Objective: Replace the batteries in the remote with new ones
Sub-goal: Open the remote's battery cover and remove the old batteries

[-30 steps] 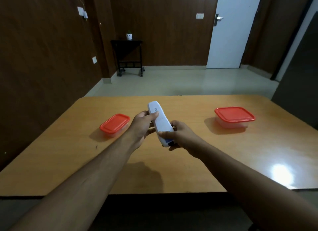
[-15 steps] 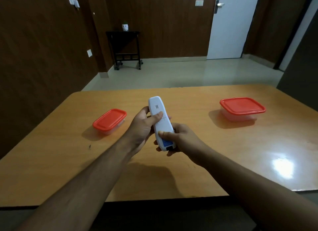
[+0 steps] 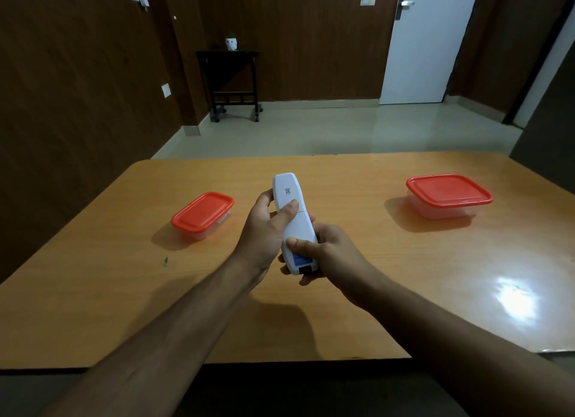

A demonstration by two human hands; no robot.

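A white remote [image 3: 292,220] is held back-side up above the middle of the wooden table [image 3: 357,286]. My left hand [image 3: 267,227] grips its upper half, thumb pressed near a small QR label. My right hand [image 3: 326,251] wraps the lower half, thumb on the back cover. A blue strip and a dark opening show at the remote's near end. No batteries are in sight.
A small clear box with a red lid [image 3: 202,214] sits on the table to the left. A larger red-lidded box [image 3: 448,195] sits at the right. Beyond the table are bare floor, a dark side table [image 3: 231,83] and a white door [image 3: 429,40].
The back cover has slid toward me under my right thumb, exposing more blue and a dark gap at the near end. Both hands and the remote have dropped slightly closer to me.
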